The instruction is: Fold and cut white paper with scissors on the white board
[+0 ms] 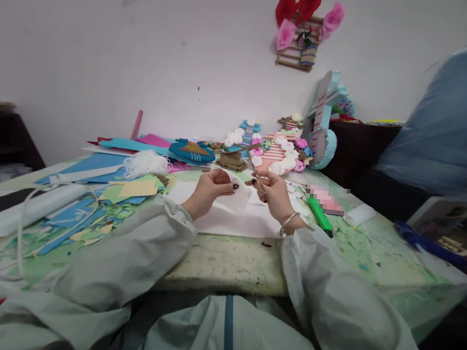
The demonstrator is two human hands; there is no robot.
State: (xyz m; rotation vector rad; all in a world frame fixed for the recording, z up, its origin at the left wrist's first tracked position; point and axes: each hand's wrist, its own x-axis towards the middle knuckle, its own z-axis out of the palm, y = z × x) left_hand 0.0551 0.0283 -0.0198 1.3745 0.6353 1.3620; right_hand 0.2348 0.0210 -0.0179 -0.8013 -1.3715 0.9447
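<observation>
Pinched between the thumb and fingers of my left hand [211, 191] is a thin white sheet of paper [238, 200]. My right hand [275, 196] is closed around a pair of scissors [256, 173], its blades pointing up and away from me. The blades stand just right of the held paper; whether they touch it I cannot tell. Below both hands a larger white sheet [236, 225] lies flat on the table near its front edge.
Left lie white shredded strips [146, 165], paper scraps [138, 187] and a white cable [21, 228]. A green box cutter [319, 215] lies right of my right hand. Flower-decorated crafts [277, 151] stand along the wall on the green-stained table [381, 250].
</observation>
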